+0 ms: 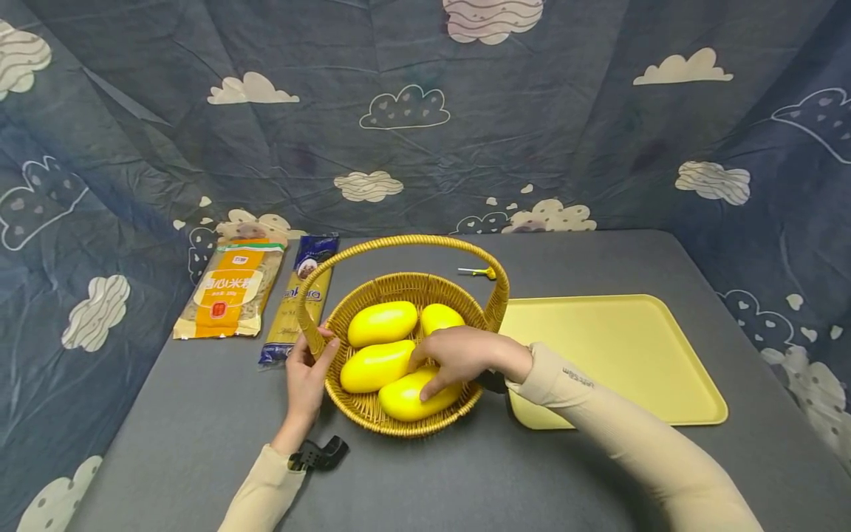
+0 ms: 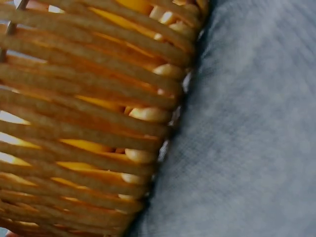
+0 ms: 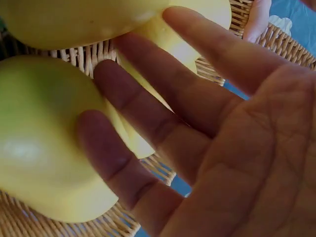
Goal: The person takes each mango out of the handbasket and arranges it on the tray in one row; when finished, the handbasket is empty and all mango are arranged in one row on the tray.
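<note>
A woven wicker basket [image 1: 405,277] with a tall arched handle holds several smooth yellow mangoes [image 1: 382,324]. At the basket's left side my left hand [image 1: 309,380] grips the rim by the foot of the handle, thumb on the inside. My right hand [image 1: 459,355] reaches in from the right over the nearest mango [image 1: 405,403], its thumb on top and the other fingers on the far side. In the right wrist view those fingers [image 3: 148,94] are spread and fairly straight among the mangoes. The left wrist view shows only the basket's woven wall [image 2: 84,113] against the grey cloth.
Right of the basket lies a pale yellow tray [image 1: 618,355]. Behind it is a small yellow object with a thin clear tip [image 1: 488,273]. An orange-labelled noodle bag [image 1: 229,292] and a blue-and-gold pasta packet [image 1: 292,303] lie to the left on the grey table.
</note>
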Demonstrator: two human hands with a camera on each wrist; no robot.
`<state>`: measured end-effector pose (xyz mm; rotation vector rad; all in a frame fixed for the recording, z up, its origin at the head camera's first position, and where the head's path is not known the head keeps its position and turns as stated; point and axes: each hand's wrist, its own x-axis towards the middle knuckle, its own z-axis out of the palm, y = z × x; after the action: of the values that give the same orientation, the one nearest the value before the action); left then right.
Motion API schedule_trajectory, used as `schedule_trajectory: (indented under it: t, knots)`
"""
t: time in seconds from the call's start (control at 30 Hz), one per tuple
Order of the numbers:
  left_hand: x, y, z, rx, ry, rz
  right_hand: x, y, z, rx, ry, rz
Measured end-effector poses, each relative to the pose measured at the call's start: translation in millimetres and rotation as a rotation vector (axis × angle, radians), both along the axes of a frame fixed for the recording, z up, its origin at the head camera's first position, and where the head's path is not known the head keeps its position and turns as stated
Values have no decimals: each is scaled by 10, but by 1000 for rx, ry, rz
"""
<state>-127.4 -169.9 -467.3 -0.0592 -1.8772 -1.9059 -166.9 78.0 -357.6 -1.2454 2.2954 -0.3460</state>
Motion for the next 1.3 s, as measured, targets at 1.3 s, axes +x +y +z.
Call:
schedule_trajectory:
  t: [1.3]
  knots:
    - [-1, -1, -22, 31, 7, -29, -95, -186, -127, 125, -121, 40]
